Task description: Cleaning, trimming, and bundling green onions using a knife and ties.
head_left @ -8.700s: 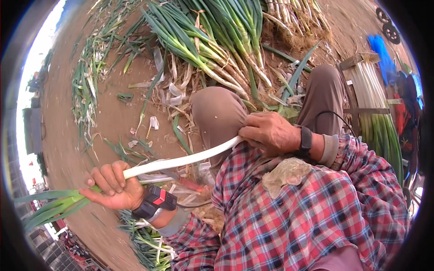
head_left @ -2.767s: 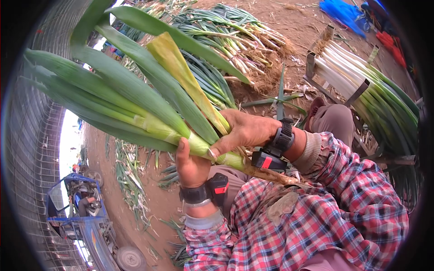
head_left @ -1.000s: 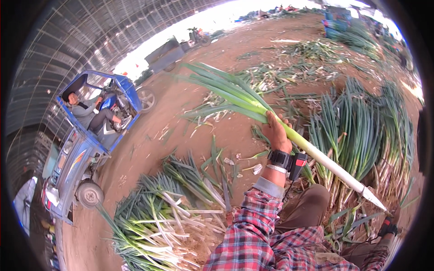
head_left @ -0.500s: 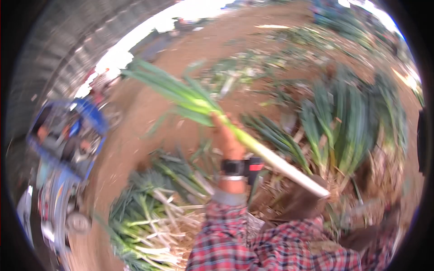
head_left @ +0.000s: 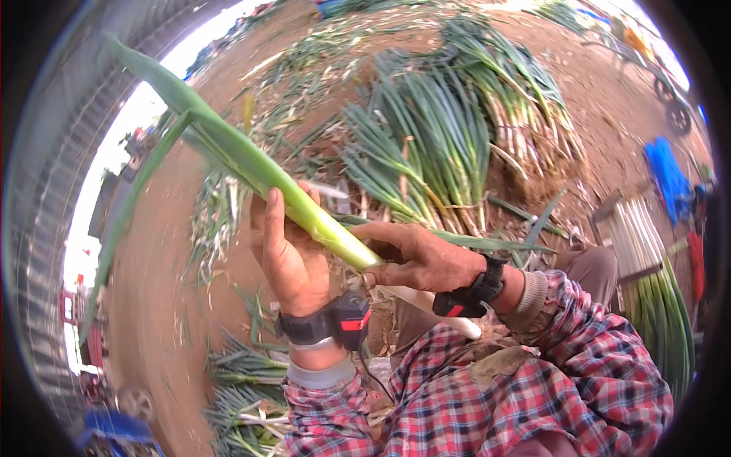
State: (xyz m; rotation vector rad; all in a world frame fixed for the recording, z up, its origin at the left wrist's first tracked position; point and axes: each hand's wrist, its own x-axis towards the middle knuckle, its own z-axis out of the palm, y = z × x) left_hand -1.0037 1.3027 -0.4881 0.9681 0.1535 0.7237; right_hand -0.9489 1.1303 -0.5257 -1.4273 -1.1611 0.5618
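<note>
Left hand (head_left: 293, 263) cradling, right hand (head_left: 422, 257) gripping lower, I held one leek (head_left: 324, 228) aslant. Stacked leeks (head_left: 656, 316) lay in the rack (head_left: 641, 275), white ends toward its far edge.

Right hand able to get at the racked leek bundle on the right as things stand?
Probably not: the right hand grips the held leek. If freed, likely; only the right knee seems between it and the bundle.
</note>
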